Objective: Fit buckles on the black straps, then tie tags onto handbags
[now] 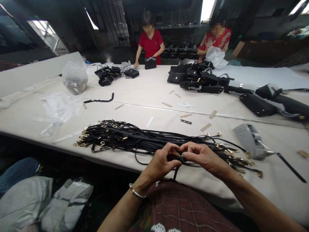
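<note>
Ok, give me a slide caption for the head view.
Left hand and right hand hold a strap by a strap pile, bags farther back.

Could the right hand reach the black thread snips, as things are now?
Probably yes: the thread snips lie uncovered just beyond the pile of black straps, which looks low enough to reach over. However, the right hand is busy with a strap, so it may need to let go first.

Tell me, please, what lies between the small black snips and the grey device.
In the head view, a tan strip lies on the table between them.
</note>
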Motion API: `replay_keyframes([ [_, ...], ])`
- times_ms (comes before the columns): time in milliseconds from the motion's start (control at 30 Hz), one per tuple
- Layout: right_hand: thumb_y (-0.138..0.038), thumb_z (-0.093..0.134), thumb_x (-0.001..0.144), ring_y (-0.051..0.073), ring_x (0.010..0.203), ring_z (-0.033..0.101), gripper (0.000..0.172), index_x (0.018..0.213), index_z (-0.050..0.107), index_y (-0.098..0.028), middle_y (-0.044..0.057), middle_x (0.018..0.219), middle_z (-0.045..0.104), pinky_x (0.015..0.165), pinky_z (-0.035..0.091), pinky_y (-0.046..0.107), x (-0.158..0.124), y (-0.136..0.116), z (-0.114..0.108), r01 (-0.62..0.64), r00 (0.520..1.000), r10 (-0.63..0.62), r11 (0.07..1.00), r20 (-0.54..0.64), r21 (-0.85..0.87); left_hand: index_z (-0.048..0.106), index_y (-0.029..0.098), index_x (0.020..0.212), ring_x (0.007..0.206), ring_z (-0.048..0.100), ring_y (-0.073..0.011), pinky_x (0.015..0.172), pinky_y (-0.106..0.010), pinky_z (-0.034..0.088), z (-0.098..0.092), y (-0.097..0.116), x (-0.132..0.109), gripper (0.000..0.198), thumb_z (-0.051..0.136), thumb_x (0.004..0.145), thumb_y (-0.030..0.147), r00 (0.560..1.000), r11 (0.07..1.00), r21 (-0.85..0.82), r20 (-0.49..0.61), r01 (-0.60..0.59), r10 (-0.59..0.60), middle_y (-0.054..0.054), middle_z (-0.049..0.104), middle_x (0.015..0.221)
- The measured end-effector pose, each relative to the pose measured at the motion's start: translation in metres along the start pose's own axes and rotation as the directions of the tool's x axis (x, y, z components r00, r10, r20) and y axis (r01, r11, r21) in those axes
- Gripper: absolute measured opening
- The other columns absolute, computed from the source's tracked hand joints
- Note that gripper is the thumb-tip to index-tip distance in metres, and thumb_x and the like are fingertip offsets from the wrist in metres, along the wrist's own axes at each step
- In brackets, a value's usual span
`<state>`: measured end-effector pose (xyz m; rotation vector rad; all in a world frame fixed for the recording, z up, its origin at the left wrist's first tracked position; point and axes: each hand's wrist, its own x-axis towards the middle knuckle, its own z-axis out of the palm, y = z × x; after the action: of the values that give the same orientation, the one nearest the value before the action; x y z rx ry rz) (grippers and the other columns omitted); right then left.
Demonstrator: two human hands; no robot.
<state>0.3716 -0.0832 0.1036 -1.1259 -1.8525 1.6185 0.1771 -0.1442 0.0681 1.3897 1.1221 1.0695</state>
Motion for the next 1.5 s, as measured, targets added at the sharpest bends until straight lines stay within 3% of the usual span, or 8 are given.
replay_keyframes([
  [300,-0.053,0.062,0.086,0.023,0.094,0.055,0.040,0.066,0.050,-0.020,0.005,0.102,0.062,0.081,0.043,0.034,-0.005,0.022,0.025,0.057,0.996,-0.048,0.991,-0.078,0.118,0.057,0.021,0.116,0.089,0.069,-0.0171,0.082,-0.027,0.052,0.004,0.003,-0.007,0.040,0.071,0.080,0.020,0.997,0.997,0.070,-0.058,-0.044,0.048,-0.003,0.074,0.096],
  [433,-0.057,0.062,0.085,0.022,0.090,0.054,0.045,0.064,0.047,-0.020,0.006,0.099,0.060,0.080,0.044,0.034,-0.005,0.024,0.026,0.089,0.993,-0.083,0.994,-0.089,0.064,0.059,0.021,0.113,0.090,0.069,-0.0171,0.083,-0.028,0.051,0.005,0.004,-0.007,0.037,0.071,0.079,0.019,0.996,0.995,0.080,-0.061,-0.052,0.057,-0.003,0.073,0.095],
  [600,-0.057,0.052,0.092,0.021,0.088,0.052,0.040,0.074,0.052,-0.022,0.004,0.098,0.059,0.080,0.043,0.032,-0.012,0.008,0.013,0.088,0.994,-0.082,0.994,0.077,-0.066,0.063,0.017,0.094,0.089,0.066,-0.0180,0.079,-0.028,0.052,0.002,0.005,-0.009,0.028,0.078,0.070,0.017,0.998,0.976,-0.206,0.002,0.067,-0.068,-0.004,0.070,0.092],
  [733,-0.053,0.052,0.093,0.023,0.095,0.053,0.034,0.078,0.054,-0.022,0.004,0.105,0.060,0.086,0.041,0.034,-0.017,0.001,0.005,0.084,0.981,-0.071,0.994,0.182,-0.066,0.068,0.015,0.082,0.074,0.060,-0.0134,0.067,-0.024,0.047,0.001,0.006,-0.009,0.015,0.077,0.071,0.018,0.991,0.980,-0.168,-0.058,0.107,-0.118,-0.002,0.067,0.081],
  [1033,-0.050,0.066,0.084,0.020,0.083,0.047,0.036,0.070,0.052,-0.020,0.002,0.087,0.055,0.074,0.037,0.031,-0.013,0.012,0.018,0.002,0.988,-0.024,0.989,0.149,0.147,0.071,0.017,0.075,0.075,0.058,-0.0139,0.072,-0.025,0.044,0.007,0.007,-0.011,0.012,0.081,0.072,0.024,0.990,0.998,0.014,-0.129,-0.061,0.063,-0.002,0.066,0.078],
  [1233,-0.046,0.069,0.083,0.021,0.091,0.050,0.036,0.067,0.053,-0.019,0.005,0.098,0.060,0.080,0.038,0.033,-0.016,0.017,0.008,-0.055,0.986,0.027,0.983,0.162,0.175,0.068,0.016,0.085,0.078,0.061,-0.0142,0.071,-0.024,0.046,0.010,0.002,-0.013,0.022,0.081,0.068,0.017,0.990,0.970,-0.237,-0.117,0.047,-0.077,-0.001,0.069,0.082],
  [1367,-0.047,0.071,0.080,0.018,0.081,0.047,0.041,0.062,0.047,-0.019,0.002,0.087,0.055,0.074,0.037,0.031,-0.013,0.018,0.016,0.001,0.996,-0.019,0.978,0.084,0.208,0.067,0.016,0.084,0.076,0.058,-0.0128,0.070,-0.023,0.044,0.011,-0.003,-0.009,0.022,0.082,0.068,0.022,0.993,0.988,-0.154,-0.115,0.015,-0.033,-0.001,0.067,0.081],
  [1500,-0.050,0.072,0.077,0.018,0.083,0.051,0.041,0.064,0.049,-0.019,0.002,0.089,0.057,0.073,0.039,0.030,-0.008,0.019,0.024,-0.054,0.998,0.049,0.985,0.034,0.166,0.064,0.016,0.083,0.073,0.054,-0.0114,0.066,-0.022,0.042,0.005,-0.008,-0.002,0.026,0.082,0.067,0.025,0.988,0.995,-0.088,-0.142,0.052,-0.064,0.001,0.063,0.079],
])
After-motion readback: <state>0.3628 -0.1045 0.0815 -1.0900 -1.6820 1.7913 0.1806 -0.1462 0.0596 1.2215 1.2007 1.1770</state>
